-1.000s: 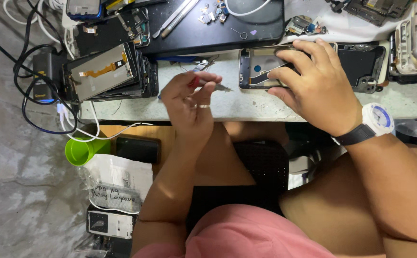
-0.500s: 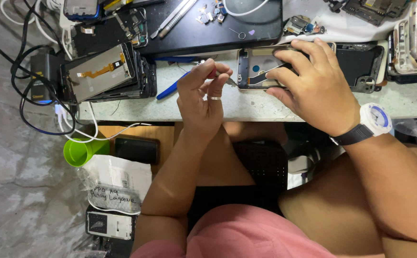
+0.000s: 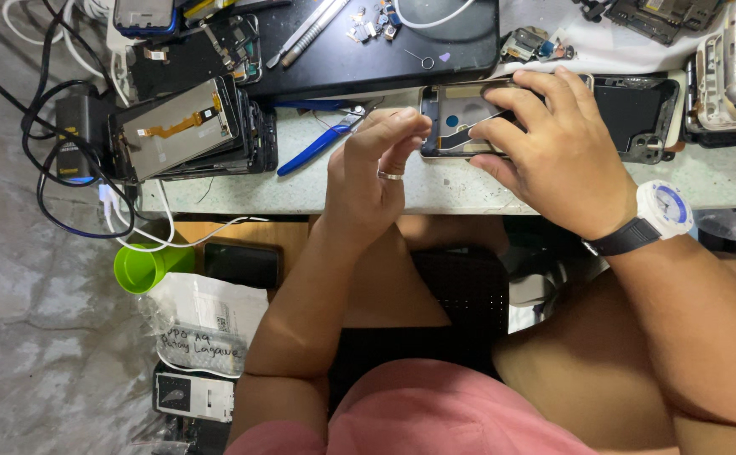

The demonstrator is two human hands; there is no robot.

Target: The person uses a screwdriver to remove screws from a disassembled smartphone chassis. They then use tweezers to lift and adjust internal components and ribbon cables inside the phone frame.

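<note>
My right hand [image 3: 553,147], with a white watch on its wrist, grips an opened phone frame [image 3: 456,118] that lies on the pale worktable [image 3: 300,190], fingers spread over its right half. My left hand [image 3: 376,173], a ring on one finger, has thumb and forefinger pinched together at the frame's left edge. They seem to hold a thin metal tool, which the fingers mostly hide. A blue-handled tool [image 3: 313,145] lies on the table just left of my left hand.
A stack of phone screens [image 3: 187,126] sits at the table's left, beside a black charger and tangled cables [image 3: 73,135]. A black mat [image 3: 368,50] holds tools and small parts. More phone frames [image 3: 726,67] lie at right. A green cup [image 3: 144,268] and a plastic bag [image 3: 208,320] sit below.
My left hand has moved right from the table's front edge to the phone frame's left edge, uncovering the blue-handled tool. My right hand has kept its grip on the frame.
</note>
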